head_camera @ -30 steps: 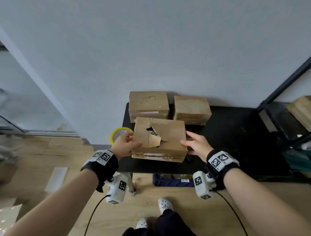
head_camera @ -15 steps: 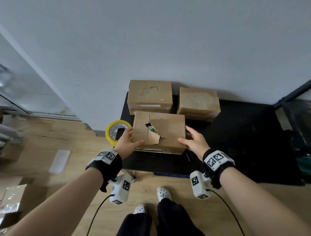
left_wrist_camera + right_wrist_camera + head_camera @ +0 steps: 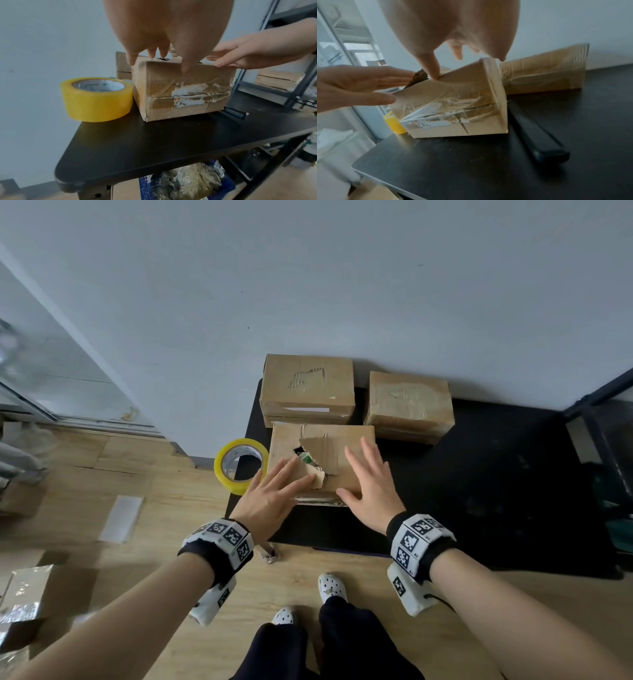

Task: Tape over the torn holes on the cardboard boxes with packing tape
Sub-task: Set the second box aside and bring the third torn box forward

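Note:
A cardboard box (image 3: 337, 453) with a torn hole (image 3: 301, 455) in its top stands near the front left of the black table (image 3: 479, 491). Old clear tape wrinkles across its front face (image 3: 185, 94) (image 3: 453, 112). My left hand (image 3: 274, 494) hovers flat over the box's left part, fingers straight, near a lifted torn flap (image 3: 317, 477). Over the right part my right hand (image 3: 370, 487) lies spread with straight fingers. Both hands hold nothing. A yellow roll of packing tape (image 3: 241, 465) (image 3: 97, 98) stands on the table's left corner, just left of the box.
Two more cardboard boxes (image 3: 306, 388) (image 3: 409, 404) sit against the wall behind the torn one. A long black tool (image 3: 537, 136) lies on the table right of the box. A black shelf frame (image 3: 603, 419) stands to the right. Cardboard scraps (image 3: 24, 601) lie on the wooden floor.
Both hands let go of the box's sides and moved up over its top with fingers spread. The box now rests on the table close behind the front edge.

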Demonstrator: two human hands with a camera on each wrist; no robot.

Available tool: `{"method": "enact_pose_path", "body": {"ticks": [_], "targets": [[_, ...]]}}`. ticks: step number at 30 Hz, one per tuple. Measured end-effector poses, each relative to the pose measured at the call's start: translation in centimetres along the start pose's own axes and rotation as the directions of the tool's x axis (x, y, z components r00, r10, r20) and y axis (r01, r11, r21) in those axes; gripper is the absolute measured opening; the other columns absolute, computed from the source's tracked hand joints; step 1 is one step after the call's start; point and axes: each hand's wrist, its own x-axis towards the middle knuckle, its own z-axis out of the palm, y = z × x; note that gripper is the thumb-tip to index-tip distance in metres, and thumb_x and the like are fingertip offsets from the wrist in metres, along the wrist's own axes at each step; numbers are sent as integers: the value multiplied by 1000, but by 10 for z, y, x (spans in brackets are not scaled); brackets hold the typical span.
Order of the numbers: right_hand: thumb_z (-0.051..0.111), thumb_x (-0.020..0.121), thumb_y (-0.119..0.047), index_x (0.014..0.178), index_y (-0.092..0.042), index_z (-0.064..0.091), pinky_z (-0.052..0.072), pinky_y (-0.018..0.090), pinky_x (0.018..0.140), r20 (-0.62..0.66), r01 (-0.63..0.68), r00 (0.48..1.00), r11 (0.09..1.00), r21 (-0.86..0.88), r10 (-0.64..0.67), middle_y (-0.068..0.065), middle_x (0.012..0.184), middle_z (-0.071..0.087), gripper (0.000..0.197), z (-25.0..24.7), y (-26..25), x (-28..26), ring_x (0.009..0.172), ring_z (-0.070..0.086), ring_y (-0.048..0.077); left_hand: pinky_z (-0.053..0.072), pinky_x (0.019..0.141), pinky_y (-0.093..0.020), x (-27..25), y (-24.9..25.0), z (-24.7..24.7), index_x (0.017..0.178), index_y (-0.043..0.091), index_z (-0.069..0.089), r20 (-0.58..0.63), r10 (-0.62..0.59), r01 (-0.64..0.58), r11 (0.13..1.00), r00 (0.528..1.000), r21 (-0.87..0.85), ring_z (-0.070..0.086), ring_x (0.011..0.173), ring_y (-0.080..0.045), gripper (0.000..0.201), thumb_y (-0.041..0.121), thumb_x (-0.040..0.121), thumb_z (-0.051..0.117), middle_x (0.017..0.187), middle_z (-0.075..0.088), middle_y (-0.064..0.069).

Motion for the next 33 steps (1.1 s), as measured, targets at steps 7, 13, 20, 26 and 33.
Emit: {"method": "enact_pose_path", "body": {"ticks": [7,13,20,26,33], "targets": [[67,88,-18,150,-24,22,15,29,117,-25,-170,982,938,301,186,6,160,-5,78,9,-14,-1,148,-2,17,35,108,-51,-1,-12,2,144,39,26,-6,-10,10,1000,1000,-14,3,146,-28,71,-3,91,48,157,12,-5],[68,87,-17,148,-20,30,17,20,110,-1,-180,982,926,331,191,2,160,1,72,14,-7,-3,147,9,15,42,104,-46,-6,-17,2,143,48,14,50,-8,5,998,999,69,-3,146,-25,91,-13,84,47,158,4,-1],[66,89,-17,148,-20,30,18,25,113,9,-163,986,941,297,168,2,160,-5,70,8,8,-4,147,4,17,47,99,-33,6,4,-15,144,48,1,194,-25,-12,983,981,185,-10,145,-24,89,-7,88,44,157,-12,0],[53,95,-33,149,-21,29,2,37,120,-22,60,998,992,-108,-63,-2,161,-3,60,2,6,0,147,-9,14,33,109,-35,19,20,-14,145,47,4,191,-8,-33,978,981,208,-12,145,-26,80,2,92,43,157,-10,-3],[28,102,-39,152,-20,-4,0,35,121,178,173,976,951,-257,-129,-7,159,-9,62,19,-2,13,145,-10,6,55,73,-33,22,16,-18,139,39,37,62,97,-107,974,993,201,29,138,-33,82,-4,75,64,146,34,-14]]}}
